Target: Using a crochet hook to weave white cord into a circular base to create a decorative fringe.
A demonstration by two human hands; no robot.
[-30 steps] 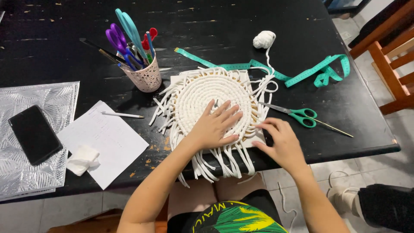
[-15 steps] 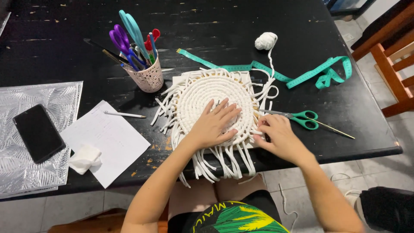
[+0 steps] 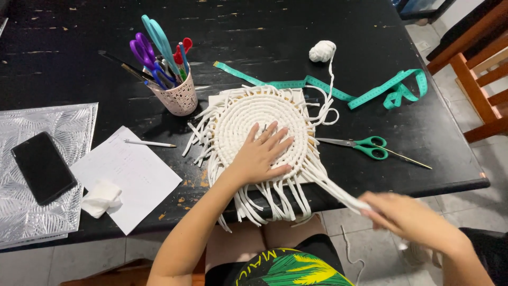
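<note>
Hands work a round white woven mat (image 3: 263, 125) on the black counter (image 3: 317, 21). The left hand (image 3: 260, 154) lies flat and open on the mat's near half, fingers spread and pointing away from the person, pressing the coil down. The right hand (image 3: 407, 216) is off the counter's near edge, low and to the right, blurred; it is closed around a bundle of white cords (image 3: 333, 189) that run taut from the mat's near right rim to the fist. More loose cord ends fan out as a fringe (image 3: 267, 198) round the mat, the near ones hanging over the counter edge above the person's lap.

Just right of the mat lie green-handled scissors (image 3: 370, 146), blades pointing at the mat. Beyond the mat a teal tape measure (image 3: 391, 90) trails across the counter to the right, and a small ball of white cord (image 3: 322, 51) sits past it, its strand looping down to the mat's far right side. Left of the mat stands a pink cup (image 3: 177, 97) holding scissors and pens. Further left lies a sheet of paper (image 3: 129, 175) with a pen (image 3: 150, 143) on it and a folded white tissue (image 3: 101, 197) at its near corner. A dark phone (image 3: 43, 167) rests on a silver placemat (image 3: 32, 212) at the far left. A wooden chair (image 3: 484, 79) stands on the right, off the counter.
</note>
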